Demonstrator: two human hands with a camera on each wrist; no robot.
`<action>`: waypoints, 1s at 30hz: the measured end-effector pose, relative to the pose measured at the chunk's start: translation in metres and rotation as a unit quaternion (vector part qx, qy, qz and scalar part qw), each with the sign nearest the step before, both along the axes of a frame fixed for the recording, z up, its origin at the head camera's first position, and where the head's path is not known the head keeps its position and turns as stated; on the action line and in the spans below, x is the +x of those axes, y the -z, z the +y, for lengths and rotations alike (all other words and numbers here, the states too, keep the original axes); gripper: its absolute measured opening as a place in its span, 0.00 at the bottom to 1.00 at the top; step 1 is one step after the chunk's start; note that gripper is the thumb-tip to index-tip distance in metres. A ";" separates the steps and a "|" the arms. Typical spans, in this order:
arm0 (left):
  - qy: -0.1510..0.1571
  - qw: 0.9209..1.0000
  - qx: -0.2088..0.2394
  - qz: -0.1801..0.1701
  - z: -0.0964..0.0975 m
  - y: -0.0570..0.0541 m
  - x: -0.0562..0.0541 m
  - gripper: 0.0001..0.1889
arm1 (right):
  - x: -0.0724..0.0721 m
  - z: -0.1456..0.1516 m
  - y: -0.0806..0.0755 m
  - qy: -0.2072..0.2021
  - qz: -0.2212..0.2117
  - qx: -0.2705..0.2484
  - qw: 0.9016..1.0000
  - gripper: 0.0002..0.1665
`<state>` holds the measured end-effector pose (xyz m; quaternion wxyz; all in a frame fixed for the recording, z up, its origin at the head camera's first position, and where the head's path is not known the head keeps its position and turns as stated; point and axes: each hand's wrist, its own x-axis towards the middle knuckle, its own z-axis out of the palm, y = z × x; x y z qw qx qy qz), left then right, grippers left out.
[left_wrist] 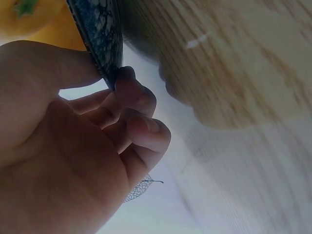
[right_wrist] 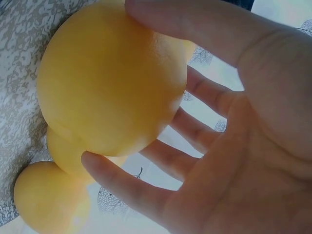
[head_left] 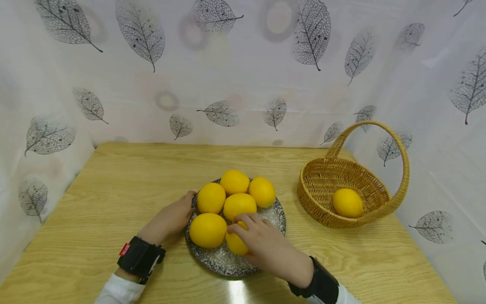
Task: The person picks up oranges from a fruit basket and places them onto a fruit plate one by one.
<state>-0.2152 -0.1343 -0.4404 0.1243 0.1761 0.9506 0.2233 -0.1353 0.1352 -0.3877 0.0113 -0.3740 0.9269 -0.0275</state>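
Observation:
On the table sits a round speckled plate point(head_left: 224, 262) bearing several yellow-orange oranges point(head_left: 208, 230). My left hand point(head_left: 172, 216) is at the plate's left edge; in the left wrist view its thumb and index finger pinch the dark blue rim point(left_wrist: 100, 36). At the plate's front right, my right hand point(head_left: 267, 247) holds an orange point(head_left: 236, 244), partly hidden under the fingers in the head view. The right wrist view shows this orange point(right_wrist: 109, 87) large, with thumb and fingers spread round it.
A wicker basket point(head_left: 311, 202) with a tall arched handle stands to the right of the plate, with one orange point(head_left: 347, 203) inside. Leaf-patterned white cloth point(head_left: 243, 84) hangs behind and along both sides of the wooden table point(head_left: 125, 185).

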 end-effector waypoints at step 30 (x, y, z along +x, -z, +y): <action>0.003 1.000 0.004 0.001 0.000 -0.005 0.001 0.23 | 0.000 0.001 -0.006 0.006 -0.018 -0.003 1.000 0.39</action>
